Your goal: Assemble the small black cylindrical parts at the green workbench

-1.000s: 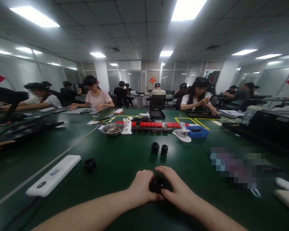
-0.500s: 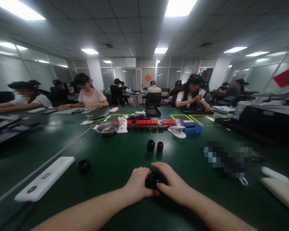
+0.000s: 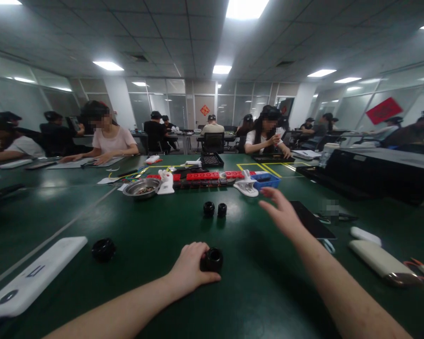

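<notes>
My left hand [image 3: 189, 267] is wrapped round a black hollow fitting [image 3: 214, 260], its round opening facing up; the fingers hide its left side. My right hand [image 3: 280, 212] is raised above the green table [image 3: 155, 230], fingers apart and holding nothing. Closest to it are a white plastic clamp [image 3: 246, 183] and a blue bin [image 3: 268, 181]. Farther forward on the table, two smaller black ribbed fittings, a left one [image 3: 208, 209] and a right one [image 3: 222, 210], stand side by side. To the left lies another black fitting [image 3: 103, 249].
A long white device [image 3: 38, 275] lies at left. Across the middle sit a metal bowl [image 3: 142, 187], a second white clamp [image 3: 166, 182] and a row of red blocks [image 3: 202, 176]. At right are a phone-like black slab [image 3: 309, 219] and a cream case [image 3: 378, 259]. Co-workers sit beyond.
My right hand has let go of the black fitting and moved forward and right, its fingers spreading. My left hand still grips the fitting. The camera view has turned slightly right.
</notes>
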A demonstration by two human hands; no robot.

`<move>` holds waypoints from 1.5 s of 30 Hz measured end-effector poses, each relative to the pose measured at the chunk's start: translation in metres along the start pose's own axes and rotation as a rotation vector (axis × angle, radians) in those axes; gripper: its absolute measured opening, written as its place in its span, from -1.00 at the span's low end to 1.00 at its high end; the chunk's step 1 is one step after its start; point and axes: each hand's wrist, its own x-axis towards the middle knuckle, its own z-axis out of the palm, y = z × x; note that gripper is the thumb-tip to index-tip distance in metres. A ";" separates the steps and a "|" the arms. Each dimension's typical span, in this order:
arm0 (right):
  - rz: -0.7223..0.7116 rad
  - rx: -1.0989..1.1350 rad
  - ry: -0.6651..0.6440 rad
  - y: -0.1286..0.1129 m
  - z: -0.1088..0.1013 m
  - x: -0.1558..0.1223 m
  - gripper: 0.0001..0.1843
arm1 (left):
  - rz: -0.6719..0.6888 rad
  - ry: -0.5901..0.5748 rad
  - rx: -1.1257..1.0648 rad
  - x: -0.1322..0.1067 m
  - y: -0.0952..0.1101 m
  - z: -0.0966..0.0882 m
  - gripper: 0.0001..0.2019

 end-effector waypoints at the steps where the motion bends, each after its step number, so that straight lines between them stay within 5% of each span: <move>1: 0.153 -0.169 0.135 0.017 -0.012 0.010 -0.60 | -0.007 -0.011 -0.025 -0.001 0.001 -0.001 -0.50; 4: 0.356 -0.307 0.224 0.060 -0.037 0.027 -0.66 | -0.024 -0.023 -0.063 -0.003 0.003 -0.004 -0.52; 7: 0.412 -0.350 0.184 0.073 -0.041 0.029 -0.78 | -0.041 -0.024 -0.051 -0.003 0.005 -0.005 -0.52; 10: 0.318 -0.352 0.193 0.047 -0.026 0.021 -0.74 | -0.036 -0.029 -0.035 -0.002 0.003 -0.003 -0.50; 13: 0.125 -0.279 0.114 -0.004 0.005 -0.002 -0.77 | 0.003 -0.010 -0.002 0.001 0.000 0.000 -0.50; 17: -0.239 -0.053 -0.318 -0.062 0.048 -0.048 -0.68 | 0.050 0.039 0.068 0.004 -0.003 0.005 -0.56; 22: -0.330 -0.024 -0.440 -0.073 0.063 -0.070 -0.77 | 0.087 0.063 0.089 0.004 -0.002 0.007 -0.60; 25: -0.307 0.127 -0.516 -0.065 0.059 -0.066 -0.55 | 0.094 0.068 0.071 0.003 -0.002 0.005 -0.57; 28: -0.278 0.194 -0.453 -0.061 0.060 -0.064 -0.42 | 0.084 0.065 0.064 0.003 -0.002 0.004 -0.56; 31: -0.250 0.144 -0.364 -0.061 0.068 -0.066 -0.50 | 0.071 0.062 0.081 0.004 -0.002 0.005 -0.58; 34: -0.221 0.229 -0.470 -0.059 0.073 -0.066 -0.56 | 0.077 0.059 0.085 0.004 -0.002 0.005 -0.57; 38: -0.193 0.473 -0.652 -0.055 0.070 -0.064 -0.33 | 0.088 0.063 0.073 0.003 -0.001 0.004 -0.53; 45: -0.224 0.242 -0.369 -0.060 0.075 -0.069 -0.27 | 0.091 0.080 0.112 0.006 -0.006 0.008 -0.57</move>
